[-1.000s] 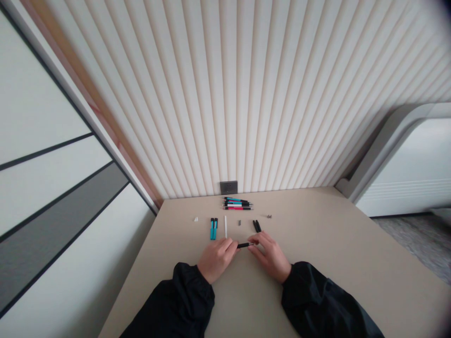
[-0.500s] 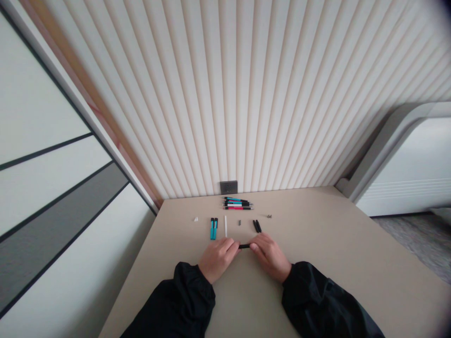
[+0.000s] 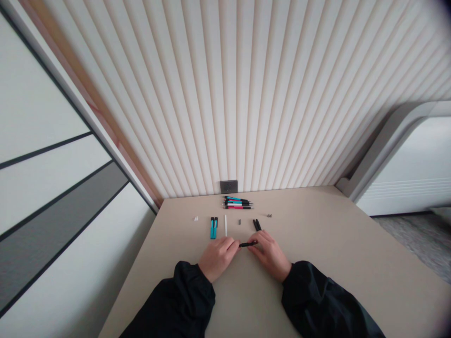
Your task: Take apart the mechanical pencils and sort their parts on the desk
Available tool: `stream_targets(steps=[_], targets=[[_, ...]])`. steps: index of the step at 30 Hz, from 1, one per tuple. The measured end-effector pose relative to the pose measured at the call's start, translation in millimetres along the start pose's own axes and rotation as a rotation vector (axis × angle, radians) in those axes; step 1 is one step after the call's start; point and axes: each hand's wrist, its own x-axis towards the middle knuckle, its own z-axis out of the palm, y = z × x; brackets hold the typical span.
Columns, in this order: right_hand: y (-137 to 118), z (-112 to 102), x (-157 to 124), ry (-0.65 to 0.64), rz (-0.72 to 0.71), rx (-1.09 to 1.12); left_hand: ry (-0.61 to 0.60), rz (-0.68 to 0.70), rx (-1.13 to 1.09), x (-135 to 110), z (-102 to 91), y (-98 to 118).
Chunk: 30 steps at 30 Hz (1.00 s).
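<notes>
A slim black pen piece (image 3: 247, 244) spans the gap between my two hands, just above or on the table. My left hand (image 3: 218, 258) pinches its left end. Thumb and fingers of my right hand (image 3: 270, 256) are around its right end. Just beyond my right fingers lie two black pen parts (image 3: 257, 225). Beyond my left hand are two teal-and-black pen barrels (image 3: 213, 228) and a thin white stick (image 3: 226, 225). A small grey piece (image 3: 239, 222), perhaps a spring, lies between these groups.
Assembled-looking pens (image 3: 237, 203) in teal, white, red and black lie in a pile near the wall. Tiny white pieces (image 3: 196, 218) are at left, tiny grey metal pieces (image 3: 269, 215) at right. A dark socket (image 3: 229, 187) sits on the ribbed wall behind the beige table (image 3: 317, 234).
My right fingers have shifted and opened slightly around the black pen piece, showing more of its right end, which is tilted up a little. My left hand has stayed in place.
</notes>
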Motion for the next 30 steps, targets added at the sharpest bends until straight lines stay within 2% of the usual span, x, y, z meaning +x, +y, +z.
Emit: stream_targets(steps=[6, 14, 18, 24, 30], targets=[[-0.4, 0.2, -2.2, 0.06, 0.094, 0.075, -0.03, -0.045, 0.0, -1.6, 0.4, -1.6], [14.9, -3.0, 0.4, 0.312, 0.275, 0.209, 0.02, -0.179, -0.041, -3.3, 3.0, -4.2], [21.2, -6.3, 2.0, 0.382, 0.309, 0.252, -0.014, -0.218, -0.042, -3.6, 2.8, -3.7], [10.2, -5.0, 0.0, 0.302, 0.29, 0.177, -0.045, -0.236, -0.027, -2.7, 0.6, -1.5], [3.2, 2.2, -2.8, 0.181, 0.2, 0.151, -0.022, -0.187, -0.018, -2.4, 1.2, -1.0]])
